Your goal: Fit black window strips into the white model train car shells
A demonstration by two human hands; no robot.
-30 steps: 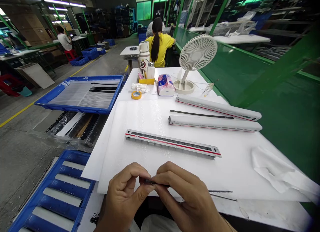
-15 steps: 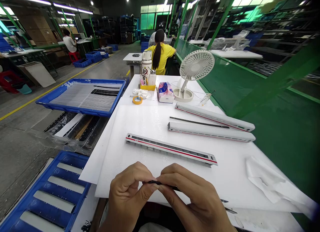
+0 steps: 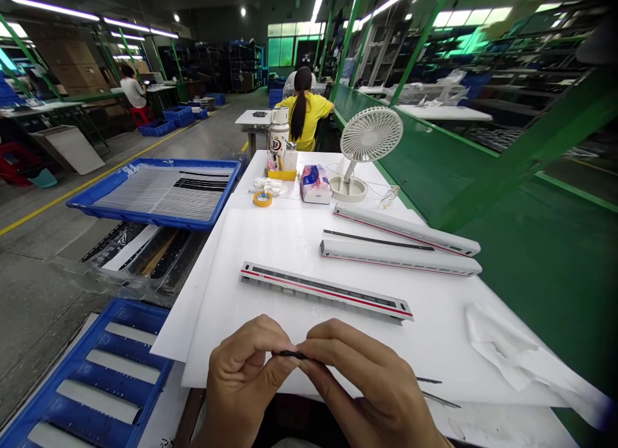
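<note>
At the near edge of the table both my hands meet in a pinch. My left hand [image 3: 246, 364] is closed, thumb and forefinger on a thin black strip [image 3: 293, 354]. From the other side my right hand [image 3: 360, 371] pinches the same strip; most of it is hidden by the fingers. Just beyond them lies a model train car side [image 3: 326, 290], silver-white with a red stripe and dark windows. Two thin dark pieces [image 3: 441, 400] stick out from behind my right hand; I cannot tell what they are.
Two white model train car shells [image 3: 400, 258] lie at the right, a long black strip [image 3: 379, 239] between them. Behind stand a fan [image 3: 369, 136], a tissue pack [image 3: 316, 184] and orange tape [image 3: 262, 199]. A crumpled white cloth [image 3: 502, 345] lies right; blue trays [image 3: 149, 219] stand left. A co-worker [image 3: 309, 113] sits ahead.
The view has shifted slightly. Less of the black strip shows by my right fingers, and more of the dark pieces behind that hand is visible. Both hands keep their pinch.
</note>
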